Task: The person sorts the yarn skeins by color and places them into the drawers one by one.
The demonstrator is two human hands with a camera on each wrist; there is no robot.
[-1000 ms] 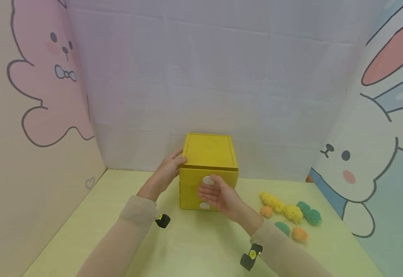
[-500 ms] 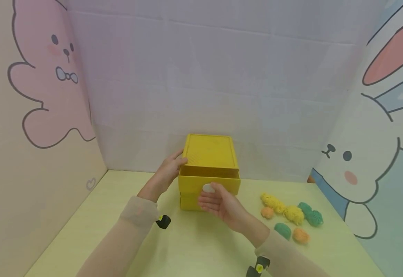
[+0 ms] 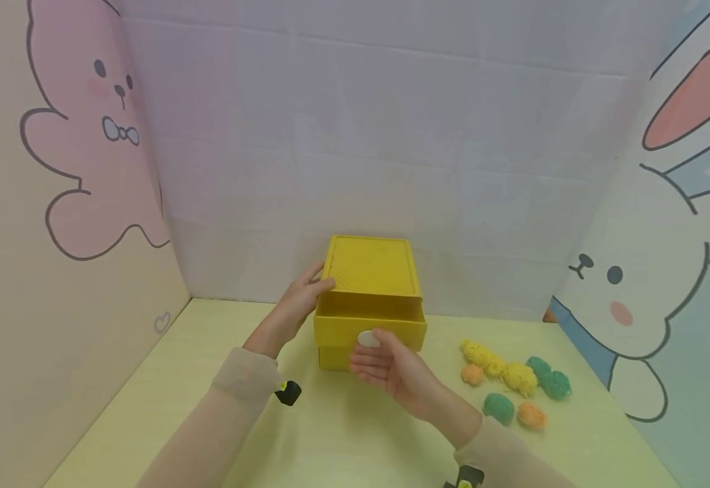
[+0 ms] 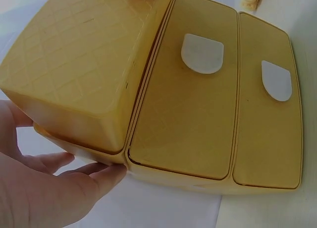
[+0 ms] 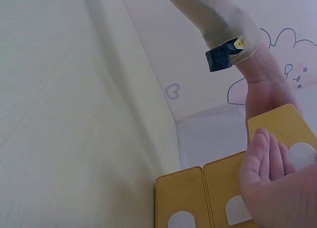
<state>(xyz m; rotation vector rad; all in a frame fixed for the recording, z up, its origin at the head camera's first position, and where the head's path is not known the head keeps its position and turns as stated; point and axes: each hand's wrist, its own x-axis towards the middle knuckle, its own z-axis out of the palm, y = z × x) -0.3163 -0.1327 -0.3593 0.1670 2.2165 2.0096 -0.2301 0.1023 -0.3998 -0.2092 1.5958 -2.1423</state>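
A small yellow drawer cabinet (image 3: pixel 372 263) stands against the back wall. Its top drawer (image 3: pixel 332 330) is pulled partway out, and the part of its inside that shows looks bare. My right hand (image 3: pixel 405 381) holds the white pull tab (image 3: pixel 367 338) on that drawer's front, thumb at the tab and fingers close together. My left hand (image 3: pixel 296 305) grips the cabinet's left side, thumb over the top edge. In the left wrist view, its fingers (image 4: pixel 106 178) touch the side wall beside the middle drawer (image 4: pixel 183 114) and the bottom drawer (image 4: pixel 267 139), both closed.
On the table's right lie yellow yarn bundles (image 3: pixel 518 377), green yarn balls (image 3: pixel 498 409) and orange yarn balls (image 3: pixel 532 415). Fabric walls with a pink bear (image 3: pixel 95 163) and a white rabbit (image 3: pixel 638 271) enclose the table (image 3: pixel 209 379).
The top drawer has slid out toward me, drawn by my right hand, which has moved nearer and slightly down. My left hand stays on the cabinet's side.
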